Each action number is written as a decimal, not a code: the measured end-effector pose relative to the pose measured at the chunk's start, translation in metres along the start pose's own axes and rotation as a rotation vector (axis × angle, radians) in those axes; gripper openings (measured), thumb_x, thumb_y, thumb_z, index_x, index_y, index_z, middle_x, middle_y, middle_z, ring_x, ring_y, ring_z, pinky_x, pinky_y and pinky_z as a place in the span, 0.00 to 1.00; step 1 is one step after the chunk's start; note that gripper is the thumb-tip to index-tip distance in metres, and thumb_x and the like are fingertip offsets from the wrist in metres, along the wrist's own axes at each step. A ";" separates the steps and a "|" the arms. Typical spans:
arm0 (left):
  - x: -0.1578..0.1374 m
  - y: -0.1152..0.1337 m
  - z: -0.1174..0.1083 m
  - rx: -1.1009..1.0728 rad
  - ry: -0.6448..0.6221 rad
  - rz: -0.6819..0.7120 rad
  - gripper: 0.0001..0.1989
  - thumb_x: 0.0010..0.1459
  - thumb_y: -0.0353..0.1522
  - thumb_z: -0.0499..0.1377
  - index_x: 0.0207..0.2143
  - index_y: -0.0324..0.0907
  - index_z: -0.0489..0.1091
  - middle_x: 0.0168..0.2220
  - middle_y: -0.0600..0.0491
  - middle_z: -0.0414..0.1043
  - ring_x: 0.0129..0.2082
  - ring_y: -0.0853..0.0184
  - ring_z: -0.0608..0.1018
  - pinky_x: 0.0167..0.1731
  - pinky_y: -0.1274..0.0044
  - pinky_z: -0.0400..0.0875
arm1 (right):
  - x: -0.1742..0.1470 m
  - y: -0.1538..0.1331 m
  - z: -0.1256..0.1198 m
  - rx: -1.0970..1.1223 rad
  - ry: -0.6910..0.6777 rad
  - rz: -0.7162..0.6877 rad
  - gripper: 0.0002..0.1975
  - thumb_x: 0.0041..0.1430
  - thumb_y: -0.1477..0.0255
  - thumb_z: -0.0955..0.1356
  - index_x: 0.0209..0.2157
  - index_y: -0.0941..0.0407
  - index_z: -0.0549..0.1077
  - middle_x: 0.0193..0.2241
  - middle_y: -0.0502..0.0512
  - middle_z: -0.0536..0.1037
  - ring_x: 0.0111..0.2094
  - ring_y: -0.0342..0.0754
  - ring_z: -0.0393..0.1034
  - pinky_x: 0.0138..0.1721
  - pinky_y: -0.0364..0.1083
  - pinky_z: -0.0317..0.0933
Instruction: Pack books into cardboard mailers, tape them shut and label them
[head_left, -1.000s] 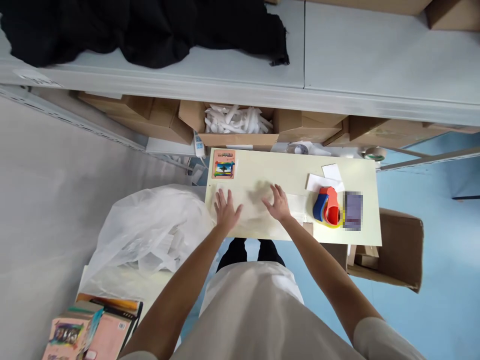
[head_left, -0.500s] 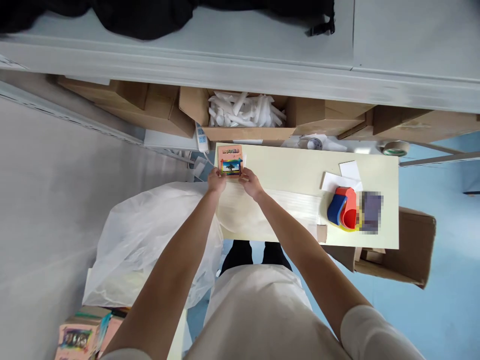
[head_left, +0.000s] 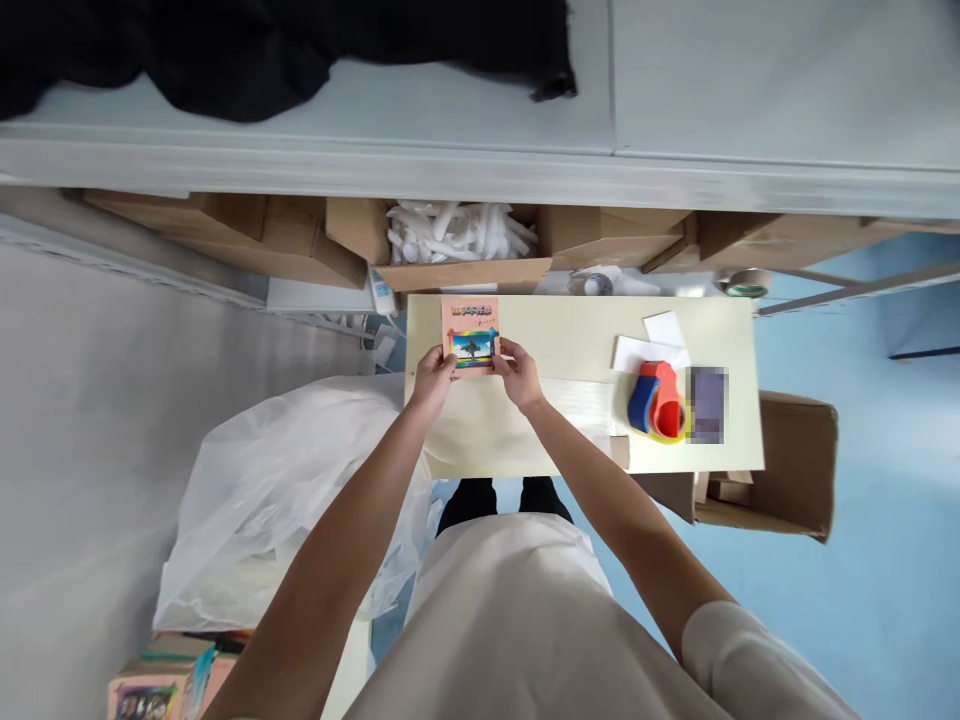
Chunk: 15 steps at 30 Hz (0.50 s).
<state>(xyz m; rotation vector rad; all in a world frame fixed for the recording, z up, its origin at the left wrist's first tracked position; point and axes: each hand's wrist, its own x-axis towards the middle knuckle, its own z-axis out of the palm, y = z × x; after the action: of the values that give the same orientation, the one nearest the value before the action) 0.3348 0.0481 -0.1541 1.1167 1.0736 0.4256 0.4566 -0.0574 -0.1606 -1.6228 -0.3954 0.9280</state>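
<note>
A pink book (head_left: 471, 318) with a tree picture on its cover is held up over the left part of the cream table (head_left: 555, 330). My left hand (head_left: 435, 374) is closed on its lower left edge. On the opposite side, my right hand (head_left: 519, 374) pinches the lower right edge, thumb on the cover. The fingers behind the book are hidden. Below the hands, a whitish translucent wrapping sheet (head_left: 574, 400) lies flat along the table.
At the table's right are a red and blue tape dispenser (head_left: 660, 402), white cards (head_left: 646, 352) and a blurred dark rectangle (head_left: 707, 400). A carton of white rolls (head_left: 461, 274) stands behind. A plastic bag (head_left: 285, 470) and stacked books (head_left: 154, 685) are at left.
The book has come nearer the camera and looks larger, with both hands still on it. The whole view has shifted, so the table and shelf sit further left.
</note>
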 end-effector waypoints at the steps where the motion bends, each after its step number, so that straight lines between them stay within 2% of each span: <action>1: -0.011 -0.003 0.011 0.027 -0.029 -0.003 0.13 0.50 0.39 0.58 0.36 0.41 0.67 0.34 0.53 0.73 0.30 0.71 0.75 0.29 0.79 0.71 | -0.011 0.000 -0.016 0.023 0.007 -0.007 0.25 0.53 0.58 0.66 0.49 0.56 0.68 0.42 0.58 0.74 0.35 0.46 0.72 0.38 0.48 0.70; 5: -0.060 -0.030 0.061 0.235 -0.145 0.043 0.13 0.51 0.37 0.57 0.37 0.40 0.70 0.34 0.51 0.74 0.29 0.69 0.75 0.29 0.77 0.71 | -0.067 0.014 -0.086 -0.029 0.129 0.012 0.24 0.51 0.57 0.67 0.46 0.57 0.69 0.33 0.55 0.76 0.28 0.46 0.72 0.33 0.49 0.70; 9: -0.104 -0.068 0.109 0.424 -0.251 0.135 0.15 0.52 0.29 0.55 0.43 0.39 0.70 0.33 0.51 0.75 0.30 0.68 0.76 0.34 0.75 0.73 | -0.120 0.041 -0.147 -0.155 0.226 0.059 0.18 0.51 0.63 0.66 0.43 0.57 0.69 0.30 0.55 0.77 0.28 0.47 0.73 0.32 0.48 0.69; 12: -0.122 -0.093 0.134 0.617 -0.214 0.160 0.22 0.51 0.25 0.56 0.50 0.39 0.66 0.32 0.51 0.74 0.30 0.67 0.76 0.34 0.74 0.73 | -0.139 0.060 -0.172 -0.252 0.277 0.102 0.14 0.52 0.68 0.65 0.41 0.56 0.69 0.29 0.55 0.79 0.29 0.48 0.74 0.33 0.49 0.69; 15: -0.126 -0.109 0.149 0.763 -0.168 0.174 0.23 0.49 0.23 0.57 0.50 0.40 0.66 0.34 0.49 0.73 0.33 0.64 0.76 0.37 0.71 0.74 | -0.141 0.073 -0.182 -0.397 0.278 0.129 0.12 0.53 0.73 0.64 0.41 0.55 0.69 0.28 0.53 0.79 0.30 0.47 0.75 0.34 0.48 0.69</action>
<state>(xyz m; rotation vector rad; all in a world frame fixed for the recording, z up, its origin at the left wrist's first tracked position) 0.3809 -0.1685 -0.1841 1.8935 1.0122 0.0365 0.4871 -0.2967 -0.1749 -2.1310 -0.2954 0.7322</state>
